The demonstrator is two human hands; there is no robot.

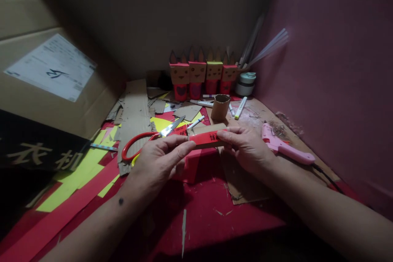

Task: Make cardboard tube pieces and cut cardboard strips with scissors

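Note:
Between both hands is a small cardboard box (202,138) with a red printed strip along its near side. My left hand (162,153) pinches its left end between thumb and fingers. At the right end, the thumb and fingers of my right hand (245,147) are closed on it. Red-handled scissors (141,139) lie behind my left hand, blades half apart. A short cardboard tube (220,107) stands upright just beyond the box. To the right of my right hand rests a pink glue gun (285,147) with a black cord.
Several red and cardboard animal-faced figures (198,73) stand at the back. Beside them are a pale jar (245,84) and clear glue sticks (270,47). Markers (240,108), a corrugated strip (133,118) and yellow paper (73,182) lie about. A big carton (55,90) flanks the left, a wall the right.

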